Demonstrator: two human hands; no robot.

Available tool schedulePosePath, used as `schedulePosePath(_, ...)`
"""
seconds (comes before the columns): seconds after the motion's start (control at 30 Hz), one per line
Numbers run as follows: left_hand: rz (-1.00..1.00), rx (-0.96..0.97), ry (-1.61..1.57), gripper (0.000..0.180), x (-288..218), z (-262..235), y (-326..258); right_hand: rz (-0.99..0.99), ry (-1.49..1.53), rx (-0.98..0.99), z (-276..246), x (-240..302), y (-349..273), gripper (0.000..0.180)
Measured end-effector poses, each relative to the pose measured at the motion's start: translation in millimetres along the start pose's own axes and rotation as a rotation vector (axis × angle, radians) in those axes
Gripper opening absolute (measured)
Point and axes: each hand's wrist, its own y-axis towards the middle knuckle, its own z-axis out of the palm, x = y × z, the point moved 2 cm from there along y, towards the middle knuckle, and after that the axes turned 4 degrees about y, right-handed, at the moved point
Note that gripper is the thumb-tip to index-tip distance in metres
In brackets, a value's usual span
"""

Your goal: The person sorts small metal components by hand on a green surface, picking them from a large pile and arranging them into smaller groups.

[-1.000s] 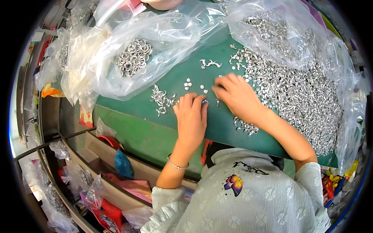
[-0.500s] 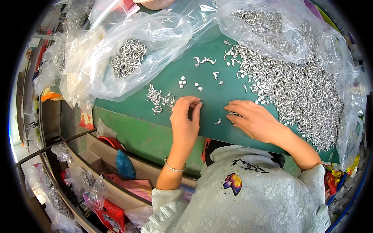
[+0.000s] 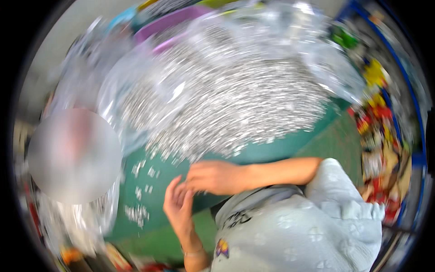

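Note:
The whole picture is smeared by motion. My left hand (image 3: 179, 206), a bangle at its wrist, is held over the near edge of the green tabletop (image 3: 156, 188). Its thumb and fingers curl together beside the fingertips of my right hand (image 3: 215, 177). The right fingers are bent and closed, meeting the left ones. What either hand holds is too small and blurred to make out. Left of the hands lie a small cluster of silvery metal pieces (image 3: 137, 215) and a few smaller groups. Beyond the hands spreads a large heap of small silvery metal pieces (image 3: 244, 109).
Clear plastic bags (image 3: 335, 68) lie around the heap. Behind it stands a purple basket (image 3: 174, 22). A round blurred patch (image 3: 74, 156) hides part of the left side. Colourful packages (image 3: 378, 118) and a blue frame (image 3: 401, 72) are at the right.
The view has swung right, bringing the heap to the middle. My right hand has come across to my left hand, so their fingertips now meet.

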Motion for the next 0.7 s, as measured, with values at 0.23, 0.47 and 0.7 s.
schedulePosePath(0.23,0.378,-0.137,0.983,0.043,1.0,9.3,-14.2,0.475,-0.335,-0.715,-141.7,62.4,-121.1,0.008)
schedulePosePath(0.47,0.561,-0.289,1.142,0.041,57.1,7.9,-11.1,0.641,-0.778,-1.723,-257.7,52.1,-353.3,0.007)
schedulePosePath(0.7,0.844,-0.327,1.260,0.033,34.3,50.2,-11.5,0.779,-1.150,-1.516,-363.0,10.9,-419.2,0.011)
